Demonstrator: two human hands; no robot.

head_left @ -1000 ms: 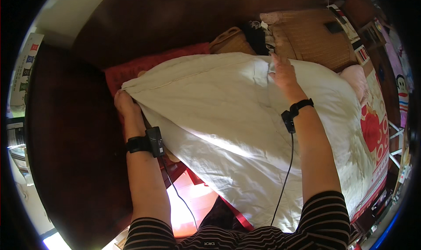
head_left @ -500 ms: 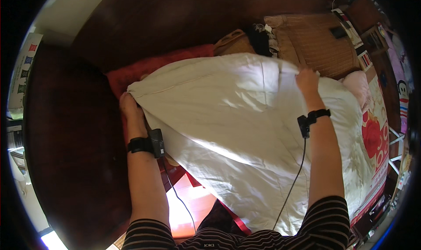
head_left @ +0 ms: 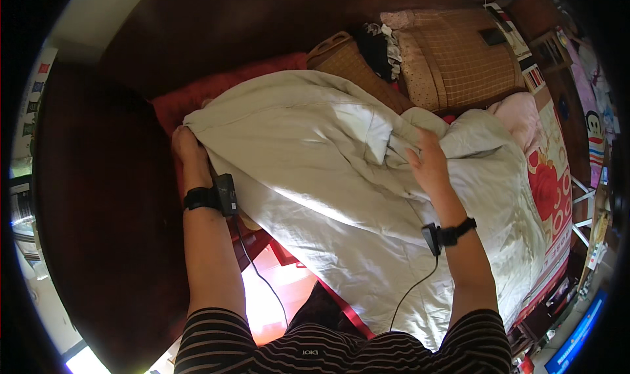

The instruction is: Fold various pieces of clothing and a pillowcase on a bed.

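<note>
A large white quilt (head_left: 315, 170) lies rumpled over the bed, with folds bunched near its right side. At its far left corner my left hand (head_left: 188, 142) is closed on the fabric, and the corner is drawn to a point there. My right hand (head_left: 430, 164) is over the quilt's right half with fingers apart, holding nothing; whether it touches the cloth I cannot tell. Each wrist wears a black strap with a small box and a cable. Under the quilt's far left edge shows a red pillow (head_left: 230, 79).
A brown woven mat pillow (head_left: 459, 59) and another brown woven piece (head_left: 348, 59) lie along the dark headboard (head_left: 216, 20). Dark cloth (head_left: 373, 49) sits between them. A pink pillow (head_left: 518, 121) rests at the right, by the flowered red-and-white bedding (head_left: 548, 190). A dark wooden panel (head_left: 105, 210) stands close at left.
My right hand has let go of the quilt's far edge and come nearer and left. The quilt's far right part has sunk into folds, uncovering more brown woven pieces. My left hand keeps its hold.
</note>
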